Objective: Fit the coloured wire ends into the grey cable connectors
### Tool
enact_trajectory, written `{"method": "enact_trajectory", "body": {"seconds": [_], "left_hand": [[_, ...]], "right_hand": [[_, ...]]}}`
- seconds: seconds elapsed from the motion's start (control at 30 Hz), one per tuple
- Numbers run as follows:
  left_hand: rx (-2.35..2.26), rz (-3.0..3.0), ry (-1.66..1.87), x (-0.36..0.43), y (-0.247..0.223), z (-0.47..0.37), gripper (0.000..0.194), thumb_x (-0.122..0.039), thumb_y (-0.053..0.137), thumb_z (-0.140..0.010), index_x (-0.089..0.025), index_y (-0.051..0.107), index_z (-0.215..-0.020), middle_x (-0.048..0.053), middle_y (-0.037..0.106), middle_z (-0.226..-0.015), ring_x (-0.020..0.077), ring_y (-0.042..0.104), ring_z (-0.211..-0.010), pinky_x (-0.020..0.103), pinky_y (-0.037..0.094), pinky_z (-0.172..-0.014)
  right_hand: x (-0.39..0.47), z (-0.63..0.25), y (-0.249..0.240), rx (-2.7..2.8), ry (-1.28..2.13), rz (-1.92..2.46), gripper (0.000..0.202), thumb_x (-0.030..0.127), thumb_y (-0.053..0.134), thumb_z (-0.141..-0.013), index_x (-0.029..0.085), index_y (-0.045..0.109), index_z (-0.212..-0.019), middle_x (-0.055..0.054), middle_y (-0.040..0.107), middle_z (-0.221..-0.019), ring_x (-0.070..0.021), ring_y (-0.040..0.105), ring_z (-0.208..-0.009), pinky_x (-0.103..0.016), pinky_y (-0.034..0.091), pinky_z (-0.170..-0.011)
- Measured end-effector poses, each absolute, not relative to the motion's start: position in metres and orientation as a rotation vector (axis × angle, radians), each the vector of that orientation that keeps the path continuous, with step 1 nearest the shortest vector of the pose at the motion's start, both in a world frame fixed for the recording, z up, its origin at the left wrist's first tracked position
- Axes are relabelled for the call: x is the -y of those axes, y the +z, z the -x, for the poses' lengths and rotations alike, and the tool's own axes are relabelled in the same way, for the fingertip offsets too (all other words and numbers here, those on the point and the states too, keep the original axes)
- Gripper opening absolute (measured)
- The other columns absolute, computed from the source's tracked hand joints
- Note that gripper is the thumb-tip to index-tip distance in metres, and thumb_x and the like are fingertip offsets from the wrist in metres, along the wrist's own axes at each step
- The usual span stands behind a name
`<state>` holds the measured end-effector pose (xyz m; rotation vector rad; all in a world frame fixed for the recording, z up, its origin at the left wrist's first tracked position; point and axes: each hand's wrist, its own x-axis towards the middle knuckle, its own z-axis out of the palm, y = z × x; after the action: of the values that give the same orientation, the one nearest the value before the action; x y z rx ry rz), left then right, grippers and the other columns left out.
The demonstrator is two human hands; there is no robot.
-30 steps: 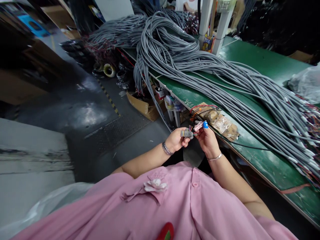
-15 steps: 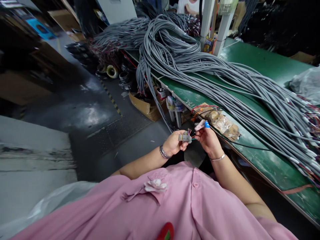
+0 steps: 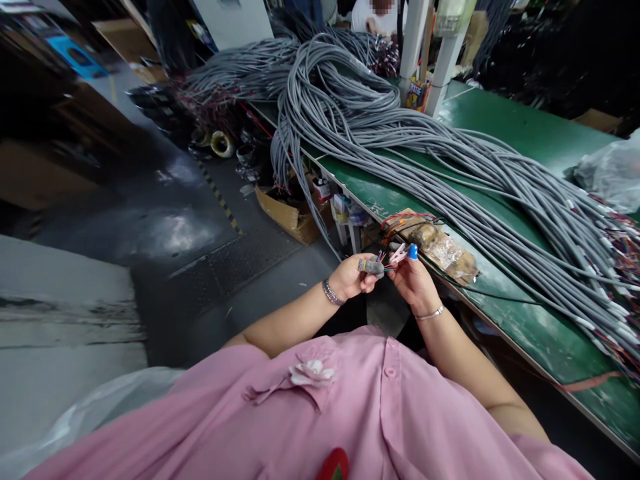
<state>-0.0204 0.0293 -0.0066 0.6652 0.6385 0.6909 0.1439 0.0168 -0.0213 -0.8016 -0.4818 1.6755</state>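
Note:
My left hand (image 3: 354, 276) is closed around the end of a grey cable (image 3: 327, 233), which runs down to it from the heap on the bench. A grey knitted-looking cover with a yellow band (image 3: 371, 267) lies over the thumb. Thin coloured wires (image 3: 383, 256) fan out just beyond it. Close beside, my right hand (image 3: 414, 285) pinches some of these wires between its fingertips. A blue cover (image 3: 413, 251) sits on one of its digits and a pale pink wrap (image 3: 399, 254) on another. The exact grip is too small to make out.
Many grey cables (image 3: 350, 133) lie heaped along a green bench (image 3: 525, 127). A plastic-wrapped cardboard piece (image 3: 445, 253) rests at its near edge. Below stands an open carton (image 3: 285, 217). A person in white (image 3: 367, 20) is behind the bench, near white posts (image 3: 440, 73).
Both hands stay together at the cable end. My right hand's fingers have shifted slightly at the wires, and its pink-wrapped digit has turned a little. The camera view has moved slightly.

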Motion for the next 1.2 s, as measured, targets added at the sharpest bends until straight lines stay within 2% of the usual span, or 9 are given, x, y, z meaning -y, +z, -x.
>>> {"method": "enact_trajectory", "body": {"seconds": [0.23,0.3,0.47,0.63,0.73,0.87,1.07,1.2], "left_hand": [[-0.625,-0.673,0.644,-0.033,-0.015,0.019,0.013,-0.025,0.063,-0.068,-0.013,0.058,-0.072,-0.002,0.048,-0.043,0.0066,0.034,-0.030,0.020,0.031,-0.034],[-0.625,-0.668,0.640,-0.033,-0.016,0.018,0.014,-0.025,0.062,-0.068,-0.013,0.059,-0.075,-0.002,0.048,-0.043,0.0065,0.034,-0.031,0.019,0.031,-0.033],[-0.674,-0.669,0.681,-0.024,-0.012,0.018,0.015,-0.026,0.064,-0.065,-0.014,0.056,-0.069,-0.001,0.049,-0.043,0.0068,0.035,-0.030,0.019,0.030,-0.033],[-0.752,-0.680,0.847,0.004,-0.007,0.017,0.022,-0.030,0.071,-0.064,-0.015,0.056,-0.070,-0.002,0.051,-0.042,0.0074,0.037,-0.030,0.020,0.032,-0.034],[-0.815,-0.662,0.959,0.020,-0.005,0.014,0.024,-0.032,0.072,-0.064,-0.015,0.056,-0.071,-0.002,0.055,-0.046,0.0083,0.042,-0.033,0.021,0.034,-0.035],[-0.866,-0.672,1.028,0.028,0.003,0.007,0.023,-0.031,0.072,-0.067,-0.016,0.055,-0.071,-0.003,0.056,-0.049,0.0076,0.045,-0.035,0.020,0.034,-0.037],[-0.856,-0.603,1.091,0.020,0.008,0.000,0.019,-0.027,0.069,-0.065,-0.016,0.054,-0.070,-0.003,0.056,-0.050,0.0077,0.045,-0.038,0.020,0.034,-0.038],[-0.836,-0.552,1.085,0.015,0.006,-0.003,0.016,-0.025,0.066,-0.065,-0.016,0.055,-0.073,-0.002,0.056,-0.051,0.0079,0.044,-0.039,0.020,0.033,-0.038]], "right_hand": [[-0.020,-0.139,-0.025,0.424,1.643,0.743,0.026,0.045,0.074,-0.074,0.020,0.066,-0.076,0.003,0.065,-0.070,-0.0083,0.057,-0.060,-0.020,0.049,-0.059],[-0.020,-0.140,-0.026,0.437,1.681,0.703,0.029,0.048,0.072,-0.075,0.020,0.065,-0.077,0.003,0.065,-0.070,-0.0088,0.058,-0.060,-0.021,0.049,-0.059],[-0.017,-0.147,-0.030,0.462,1.780,0.672,0.048,0.069,0.060,-0.073,0.021,0.064,-0.077,-0.001,0.068,-0.077,-0.0120,0.061,-0.064,-0.024,0.051,-0.059],[-0.011,-0.151,-0.024,0.473,1.812,0.686,0.051,0.071,0.058,-0.073,0.021,0.065,-0.082,-0.002,0.068,-0.083,-0.0115,0.059,-0.065,-0.023,0.051,-0.057],[-0.006,-0.148,-0.016,0.509,1.777,0.734,0.041,0.062,0.062,-0.076,0.021,0.065,-0.082,-0.002,0.067,-0.087,-0.0102,0.058,-0.065,-0.021,0.051,-0.056],[-0.001,-0.143,-0.011,0.584,1.654,0.821,0.025,0.043,0.069,-0.078,0.019,0.066,-0.083,0.001,0.063,-0.080,-0.0080,0.055,-0.061,-0.018,0.048,-0.052],[-0.005,-0.143,-0.012,0.533,1.623,0.869,0.035,0.054,0.067,-0.076,0.019,0.065,-0.084,0.002,0.060,-0.073,-0.0078,0.054,-0.057,-0.019,0.048,-0.050],[-0.009,-0.144,-0.011,0.479,1.651,0.836,0.032,0.050,0.073,-0.072,0.020,0.064,-0.079,0.005,0.057,-0.067,-0.0070,0.052,-0.055,-0.019,0.046,-0.049]]}}
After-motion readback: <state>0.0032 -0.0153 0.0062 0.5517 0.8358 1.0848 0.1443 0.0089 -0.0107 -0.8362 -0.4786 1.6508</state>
